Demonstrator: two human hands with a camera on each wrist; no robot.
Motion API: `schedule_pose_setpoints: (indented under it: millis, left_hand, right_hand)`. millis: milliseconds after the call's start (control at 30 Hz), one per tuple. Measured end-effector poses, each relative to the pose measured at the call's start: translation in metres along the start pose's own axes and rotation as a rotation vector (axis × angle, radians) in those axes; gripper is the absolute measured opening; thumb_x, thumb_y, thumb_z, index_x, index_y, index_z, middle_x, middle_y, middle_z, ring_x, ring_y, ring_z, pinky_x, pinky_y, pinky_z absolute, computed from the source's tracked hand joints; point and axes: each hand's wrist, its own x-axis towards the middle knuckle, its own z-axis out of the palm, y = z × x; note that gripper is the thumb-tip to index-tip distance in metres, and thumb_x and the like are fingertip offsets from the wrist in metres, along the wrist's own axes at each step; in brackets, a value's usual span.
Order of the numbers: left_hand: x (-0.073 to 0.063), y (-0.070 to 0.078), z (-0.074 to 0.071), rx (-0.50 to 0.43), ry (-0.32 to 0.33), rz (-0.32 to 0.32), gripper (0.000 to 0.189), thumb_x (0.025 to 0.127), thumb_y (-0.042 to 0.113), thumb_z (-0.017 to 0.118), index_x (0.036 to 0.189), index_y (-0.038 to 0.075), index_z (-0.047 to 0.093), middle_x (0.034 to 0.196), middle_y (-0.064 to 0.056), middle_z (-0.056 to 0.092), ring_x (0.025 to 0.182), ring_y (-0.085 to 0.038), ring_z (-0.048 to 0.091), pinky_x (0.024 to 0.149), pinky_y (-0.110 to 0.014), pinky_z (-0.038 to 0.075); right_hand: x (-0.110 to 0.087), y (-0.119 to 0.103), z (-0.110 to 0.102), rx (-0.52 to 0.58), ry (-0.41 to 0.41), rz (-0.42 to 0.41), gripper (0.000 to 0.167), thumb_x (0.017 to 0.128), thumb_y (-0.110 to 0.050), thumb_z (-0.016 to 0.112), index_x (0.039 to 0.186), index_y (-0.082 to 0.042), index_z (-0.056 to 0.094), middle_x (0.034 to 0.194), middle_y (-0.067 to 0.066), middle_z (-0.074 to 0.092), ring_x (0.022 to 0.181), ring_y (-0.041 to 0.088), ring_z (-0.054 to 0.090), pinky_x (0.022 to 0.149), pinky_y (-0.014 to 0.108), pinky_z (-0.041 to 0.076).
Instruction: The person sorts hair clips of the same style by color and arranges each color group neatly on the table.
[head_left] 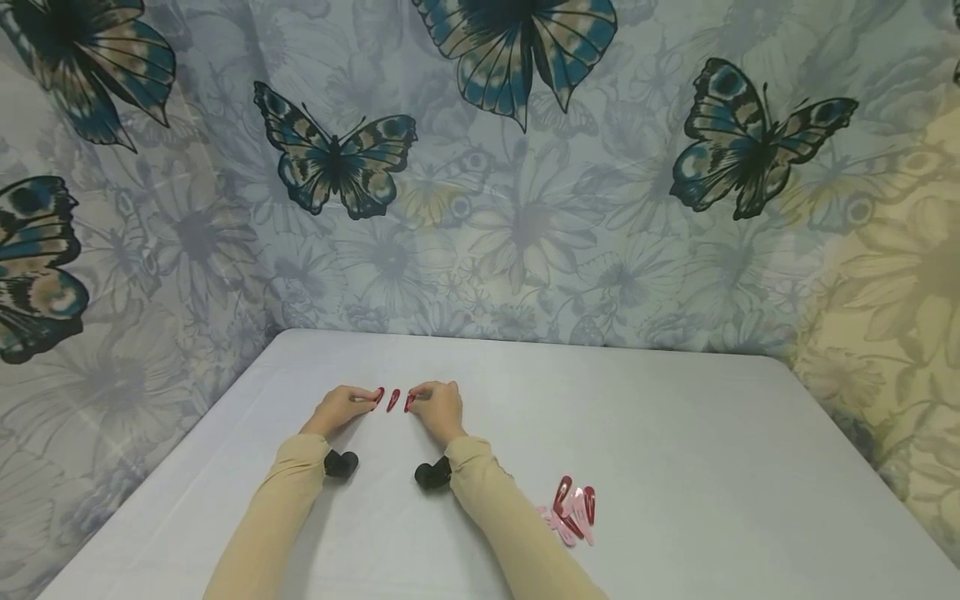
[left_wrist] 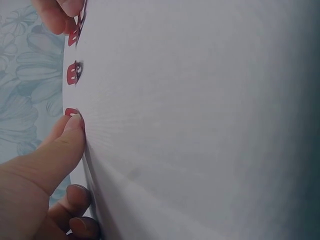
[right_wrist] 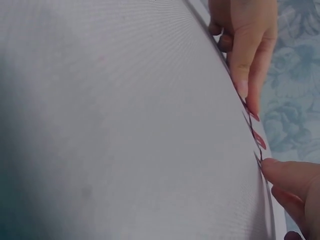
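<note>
Three red snap hair clips stand in a short row toward the far left of the white table. My left hand (head_left: 336, 410) pinches the left hair clip (head_left: 378, 397) between thumb and forefinger, its other fingers curled below in the left wrist view. On the right end, my right hand (head_left: 442, 410) pinches another hair clip (head_left: 408, 402), whose upper part the fingers partly cover. Between the two hands lies the middle hair clip (head_left: 393, 400), slanted and touched by neither. Its red end (left_wrist: 72, 74) shows in the left wrist view.
A loose pile of red and pink hair clips (head_left: 576, 508) lies beside my right forearm, partly behind the sleeve. Black wrist cameras (head_left: 342, 464) sit on both wrists. Cloth printed with butterflies (head_left: 525, 233) hangs behind the far edge of the table (head_left: 690, 433).
</note>
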Motion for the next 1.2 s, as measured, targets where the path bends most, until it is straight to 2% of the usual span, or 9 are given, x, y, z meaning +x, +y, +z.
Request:
schedule_pose_setpoints:
  millis: [200,333,433,567,700,867,1100,1200]
  left_hand:
    - [-0.003,0.002,-0.002,-0.007,0.003,-0.005,0.026,0.082,0.019,0.065,0.103,0.004,0.067,0.115,-0.022,0.054,0.104,-0.041,0.048,0.082,-0.051,0.037]
    - [-0.004,0.003,-0.003,-0.008,0.002,0.001,0.027,0.082,0.019,0.065,0.104,0.003,0.066,0.114,-0.022,0.055,0.104,-0.041,0.047,0.083,-0.051,0.036]
    - [-0.003,0.002,-0.003,-0.005,0.002,0.015,0.027,0.082,0.019,0.065,0.103,0.003,0.067,0.114,-0.022,0.055,0.105,-0.041,0.047,0.083,-0.051,0.036]
    - [-0.004,0.001,-0.003,-0.004,-0.001,0.028,0.026,0.082,0.018,0.066,0.102,0.003,0.067,0.113,-0.022,0.055,0.105,-0.042,0.046,0.084,-0.051,0.036]
    - [-0.004,0.001,-0.003,-0.007,-0.004,0.036,0.026,0.082,0.018,0.065,0.102,0.002,0.067,0.113,-0.023,0.055,0.105,-0.042,0.046,0.084,-0.051,0.036]
    - [-0.002,0.000,-0.003,-0.015,-0.009,0.063,0.026,0.082,0.018,0.066,0.101,0.001,0.067,0.110,-0.024,0.056,0.105,-0.042,0.047,0.085,-0.050,0.036]
    - [-0.002,-0.001,-0.003,-0.027,-0.022,0.066,0.026,0.083,0.017,0.065,0.102,0.000,0.066,0.111,-0.024,0.056,0.106,-0.042,0.046,0.086,-0.050,0.035]
    - [-0.003,0.000,-0.003,-0.029,-0.023,0.073,0.026,0.083,0.017,0.065,0.102,-0.001,0.066,0.111,-0.025,0.055,0.105,-0.043,0.046,0.085,-0.050,0.035]
  right_hand:
    - [-0.002,0.000,-0.001,0.032,0.013,-0.006,0.016,0.064,-0.011,0.076,0.080,-0.011,0.073,0.074,-0.002,0.060,0.069,0.015,0.041,0.062,0.028,0.035]
    - [-0.002,0.000,-0.003,0.081,0.002,0.002,0.015,0.065,-0.009,0.076,0.079,-0.009,0.072,0.079,0.000,0.063,0.076,0.019,0.046,0.072,0.031,0.038]
    - [-0.002,-0.001,-0.007,0.167,-0.039,0.051,0.015,0.066,-0.006,0.075,0.080,-0.006,0.071,0.081,0.003,0.065,0.084,0.023,0.054,0.084,0.034,0.037]
    - [0.000,-0.005,-0.018,0.273,-0.099,0.159,0.014,0.067,-0.002,0.073,0.081,-0.001,0.070,0.083,0.006,0.066,0.087,0.022,0.058,0.083,0.035,0.039]
    - [0.002,-0.007,-0.029,0.263,-0.147,0.209,0.016,0.068,-0.004,0.073,0.084,-0.001,0.070,0.083,0.006,0.066,0.086,0.022,0.057,0.078,0.032,0.042]
    - [0.004,-0.006,-0.043,0.256,-0.186,0.195,0.021,0.070,-0.007,0.072,0.089,-0.001,0.069,0.088,0.007,0.065,0.092,0.025,0.056,0.078,0.033,0.042]
    - [0.009,-0.008,-0.069,0.242,-0.195,0.203,0.022,0.074,-0.012,0.072,0.094,-0.003,0.068,0.104,0.006,0.062,0.107,0.026,0.048,0.089,0.039,0.036]
    - [0.008,-0.011,-0.081,0.235,-0.202,0.172,0.022,0.075,-0.012,0.071,0.095,-0.003,0.068,0.105,0.006,0.062,0.111,0.027,0.046,0.091,0.040,0.033]
